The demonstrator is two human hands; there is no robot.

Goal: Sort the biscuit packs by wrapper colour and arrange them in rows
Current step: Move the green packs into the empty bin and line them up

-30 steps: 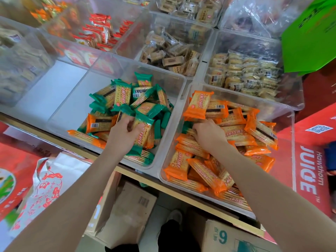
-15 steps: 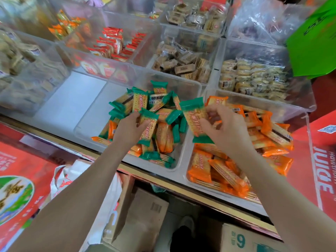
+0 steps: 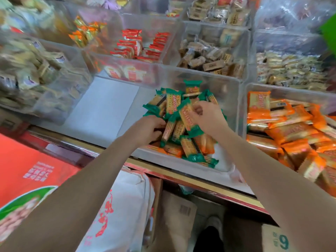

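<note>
A clear middle bin [image 3: 214,77] holds a heap of green-wrapped biscuit packs [image 3: 172,102] with a few orange packs [image 3: 205,144] mixed in near its front. My right hand [image 3: 209,117] pinches one green pack [image 3: 188,118] above this heap. My left hand [image 3: 149,130] is curled into the left side of the heap, gripping green packs there; its fingertips are hidden. The bin on the right [image 3: 291,90] is full of orange-wrapped packs [image 3: 291,131].
Further bins behind hold red packs [image 3: 138,44], brown packs [image 3: 209,59] and pale packs [image 3: 291,70]. A bin of pale packs [image 3: 36,70] stands at the left. Below the shelf edge [image 3: 181,173] are a red carton [image 3: 27,170], a white bag [image 3: 123,206] and cardboard boxes [image 3: 178,211].
My right hand pulled a green pack out of the orange bin and carried it left over the green heap. My left hand stayed in the heap. The camera swung left.
</note>
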